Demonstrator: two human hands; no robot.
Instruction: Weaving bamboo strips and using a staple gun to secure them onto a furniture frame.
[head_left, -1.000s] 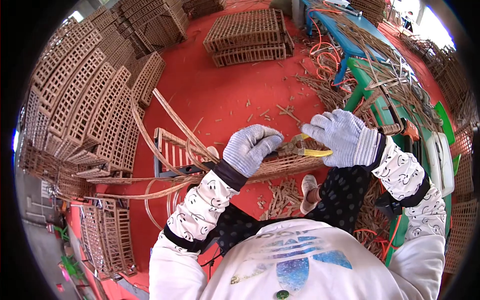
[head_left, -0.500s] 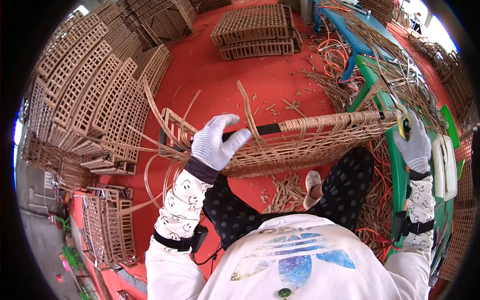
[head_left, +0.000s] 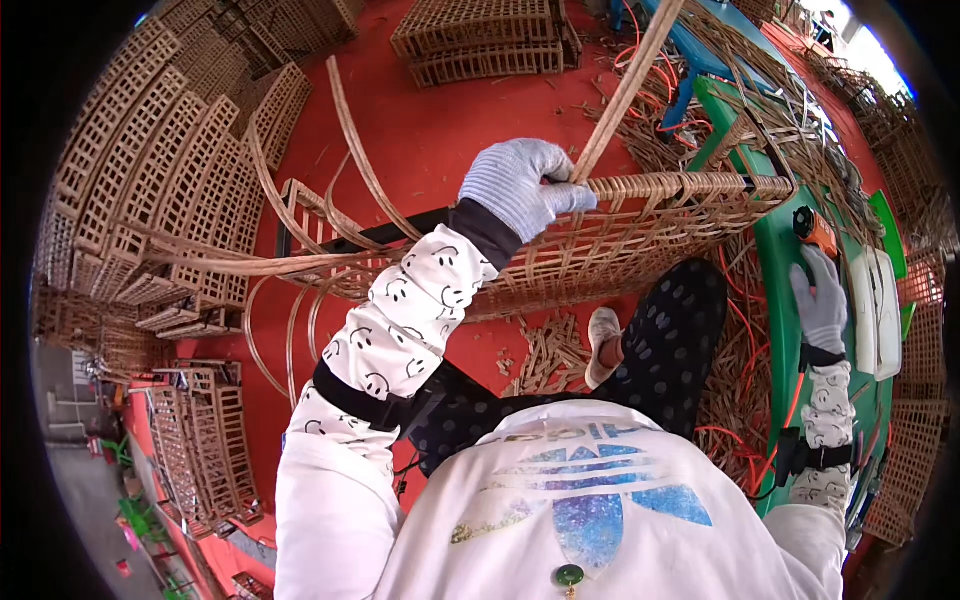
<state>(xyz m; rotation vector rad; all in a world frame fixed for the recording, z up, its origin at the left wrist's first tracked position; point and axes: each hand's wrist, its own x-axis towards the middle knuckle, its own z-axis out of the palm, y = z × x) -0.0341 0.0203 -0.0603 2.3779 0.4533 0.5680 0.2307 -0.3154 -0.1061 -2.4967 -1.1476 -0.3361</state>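
A woven rattan basket [head_left: 610, 240] with a dark frame lies across in front of my knees, its wrapped rim [head_left: 660, 187] toward the top. My left hand [head_left: 520, 185], in a striped grey glove, is closed at this rim, thumb and fingers pinched round the base of a flat rattan strip [head_left: 630, 90] that rises up and right. Over the green bench, my gloved right hand [head_left: 822, 305] has its fingers stretched toward an orange and black tool [head_left: 816, 232]. Its fingertips are at the tool's near end; a grip on it is not visible. Loose strips [head_left: 360, 150] curve from the basket's left end.
Stacked woven baskets [head_left: 140, 150] fill the left side; more baskets [head_left: 480, 40] stand on the red floor ahead. On the green bench [head_left: 775, 240] lie loose strips and a white container [head_left: 878, 310]. Cut pieces [head_left: 550, 355] and orange cords [head_left: 735, 300] lie around my feet.
My left hand has moved right and up along the rim and closed on the strip there. The yellow-handled tool is gone from my right hand, which has moved slightly down.
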